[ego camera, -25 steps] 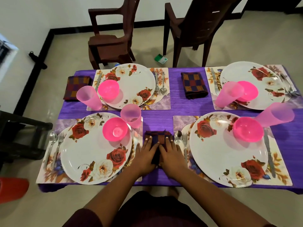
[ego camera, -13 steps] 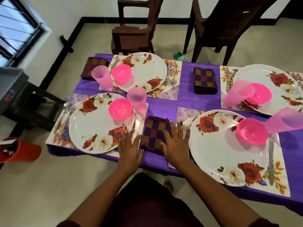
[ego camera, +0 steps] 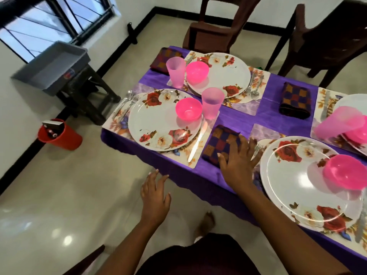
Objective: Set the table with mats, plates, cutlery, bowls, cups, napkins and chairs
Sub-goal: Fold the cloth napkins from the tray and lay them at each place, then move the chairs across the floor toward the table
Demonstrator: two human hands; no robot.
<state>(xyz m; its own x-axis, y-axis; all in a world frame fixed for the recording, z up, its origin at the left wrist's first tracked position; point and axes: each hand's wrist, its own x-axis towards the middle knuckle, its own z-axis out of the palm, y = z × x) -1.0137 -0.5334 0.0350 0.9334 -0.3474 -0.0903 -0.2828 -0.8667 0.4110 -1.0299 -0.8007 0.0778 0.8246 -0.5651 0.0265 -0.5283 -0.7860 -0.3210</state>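
Head view: your right hand [ego camera: 237, 161] lies flat on the near napkin [ego camera: 219, 144], fingers [ego camera: 233, 144] straight and spread, pressing and not gripping. Your left hand [ego camera: 155, 195] hangs off the counter [ego camera: 234, 118] edge over the floor, fingers loose, holding nothing.

Landmark: near napkin. It sits on the purple cloth between two mats. Just left of it lies a knife [ego camera: 197, 143] on the mat edge, then a plate [ego camera: 165, 120] carrying a bowl [ego camera: 188, 108], with a cup [ego camera: 212, 103] beyond the knife. Just right of it a fork [ego camera: 257, 148] shows past your fingertips, then a second plate [ego camera: 311, 181]. Far side of it: two chairs [ego camera: 216, 26], apparently standing a little back from the counter.

Risks, judged from this layout:
- Dragging the palm off sideways could skew the napkin or bunch the cloth; lift straight up.
- Your outer fingers are very near the fork; a sweep right could knock it under the plate rim.
- The knife overhangs close to the counter edge; a brush from your left hand coming up could send it to the floor.
- The cup is tall and light; a reach across it would tip it into the bowl.
- Pulling the cloth with a hip or hand shifts all four settings.
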